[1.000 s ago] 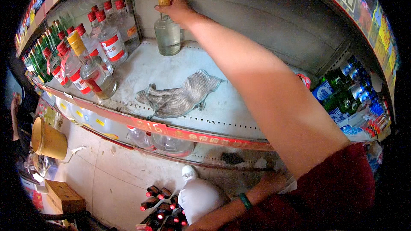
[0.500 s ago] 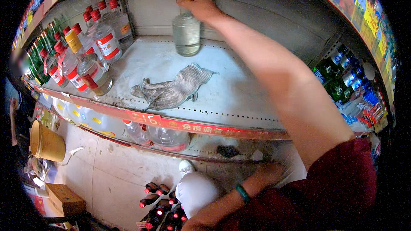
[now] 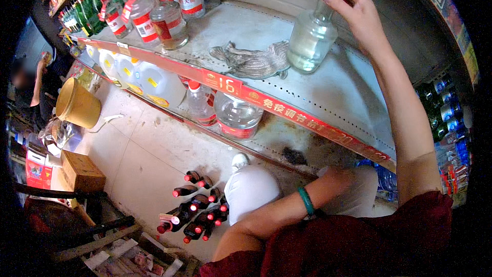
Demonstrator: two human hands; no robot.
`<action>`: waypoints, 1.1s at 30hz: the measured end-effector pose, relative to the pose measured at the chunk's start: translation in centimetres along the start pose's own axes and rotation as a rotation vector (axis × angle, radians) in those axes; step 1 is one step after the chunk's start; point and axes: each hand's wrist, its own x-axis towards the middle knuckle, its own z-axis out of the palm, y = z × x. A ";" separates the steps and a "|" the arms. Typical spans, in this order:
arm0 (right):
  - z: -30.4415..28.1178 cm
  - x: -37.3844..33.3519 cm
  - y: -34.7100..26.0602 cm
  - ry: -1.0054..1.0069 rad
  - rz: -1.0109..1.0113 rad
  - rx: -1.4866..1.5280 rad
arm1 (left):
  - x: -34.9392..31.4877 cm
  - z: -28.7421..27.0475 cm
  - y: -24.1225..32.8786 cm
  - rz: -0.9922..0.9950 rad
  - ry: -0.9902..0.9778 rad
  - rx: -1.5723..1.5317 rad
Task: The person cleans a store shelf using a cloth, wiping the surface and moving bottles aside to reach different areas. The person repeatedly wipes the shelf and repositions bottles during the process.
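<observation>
My right hand (image 3: 356,13) grips a clear glass bottle (image 3: 312,41) by its neck, just under the yellow cap. Slightly tilted, the bottle is over the upper shelf (image 3: 353,92); whether its base touches the shelf I cannot tell. A crumpled grey cloth (image 3: 253,60) lies on the shelf to the left of the bottle. My left hand (image 3: 341,180) rests low by my knees, below the shelves, with a green bangle (image 3: 306,201) on that forearm. Its fingers are blurred and partly hidden.
Red-capped clear bottles (image 3: 143,18) and green bottles (image 3: 89,15) crowd the shelf's left end. Large plastic jugs (image 3: 159,79) fill the lower shelf. Dark bottles (image 3: 197,210) stand on the floor beside my leg. A yellow bucket (image 3: 79,103) and cardboard box (image 3: 82,170) are farther left.
My right hand has brought the bottle from the back of the shelf toward the front, right of the cloth. The view has turned, showing more floor. My left hand stays low.
</observation>
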 end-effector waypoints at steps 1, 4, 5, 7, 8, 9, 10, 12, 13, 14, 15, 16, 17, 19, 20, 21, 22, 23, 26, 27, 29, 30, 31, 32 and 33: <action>0.2 -0.8 -0.7 0.008 -0.019 0.036 | 0.3 -0.7 -0.3 0.011 -0.003 -0.037; 0.0 -3.0 -4.1 0.022 -0.040 0.149 | 1.4 -2.7 -0.9 -0.053 -0.072 -0.122; -0.1 -3.7 -4.8 0.046 -0.057 0.191 | 1.7 -3.4 -1.1 -0.031 -0.066 -0.164; -0.8 -4.9 -6.6 0.051 -0.066 0.291 | 1.7 -5.6 -0.4 0.000 -0.055 -0.244; -1.0 -5.4 -7.6 0.046 -0.069 0.298 | 1.2 -6.6 0.2 0.078 0.032 -0.319; -0.9 -5.9 -8.6 0.034 -0.075 0.313 | 0.2 -7.9 1.0 0.148 0.123 -0.392; -1.0 -6.4 -9.7 0.023 -0.082 0.325 | -0.9 -9.3 2.1 0.222 0.216 -0.463; -1.6 -7.5 -11.0 -0.033 -0.113 0.305 | -3.3 -13.3 5.7 0.248 0.435 -0.438; -1.5 -8.3 -11.5 -0.043 -0.145 0.293 | -4.9 -15.1 7.8 0.254 0.543 -0.429; -1.6 -9.1 -11.6 -0.051 -0.171 0.281 | -6.8 -16.6 9.5 0.181 0.679 -0.297; -1.8 -9.8 -11.7 -0.058 -0.195 0.180 | -8.6 -17.8 10.6 0.114 0.809 -0.156; -1.8 -10.7 -11.6 -0.056 -0.190 0.179 | -9.7 -18.6 10.7 0.126 0.967 -0.052; -1.6 -11.4 -11.6 -0.055 -0.184 0.179 | -10.6 -19.3 10.6 0.138 1.126 0.053; -1.1 -12.7 -12.7 -0.075 -0.183 0.201 | -11.7 -21.1 11.3 -0.183 1.221 0.307; -0.6 -13.3 -13.0 -0.079 -0.208 0.225 | -11.9 -22.1 11.1 -0.239 1.182 0.389; -0.1 -13.8 -13.2 -0.083 -0.237 0.257 | -12.1 -22.8 11.1 -0.288 1.151 0.485; 0.6 -14.3 -13.3 -0.090 -0.265 0.275 | -12.4 -22.9 10.8 -0.331 1.126 0.566; 1.3 -14.7 -13.8 -0.085 -0.289 0.317 | -12.8 -22.9 10.3 -0.365 1.111 0.582; 3.2 -16.0 -14.1 -0.111 -0.228 0.285 | -13.7 -22.3 9.0 -0.452 1.079 0.597; 4.0 -16.5 -14.2 -0.060 -0.266 0.294 | -14.2 -22.2 8.9 -0.485 1.079 0.592; 4.9 -17.0 -14.5 -0.079 -0.236 0.220 | -14.9 -22.2 8.6 -0.518 1.110 0.596; 5.3 -17.1 -14.4 -0.094 -0.220 0.180 | -15.3 -22.0 8.2 -0.526 1.128 0.540; 5.7 -17.1 -14.2 -0.141 -0.239 0.156 | -15.8 -21.7 7.7 -0.533 1.144 0.484; 5.7 -16.9 -14.1 -0.117 -0.306 0.086 | -16.3 -21.5 7.0 -0.538 1.160 0.427; 5.7 -16.6 -14.0 -0.093 -0.370 0.021 | -17.2 -21.5 5.9 -0.568 1.163 0.413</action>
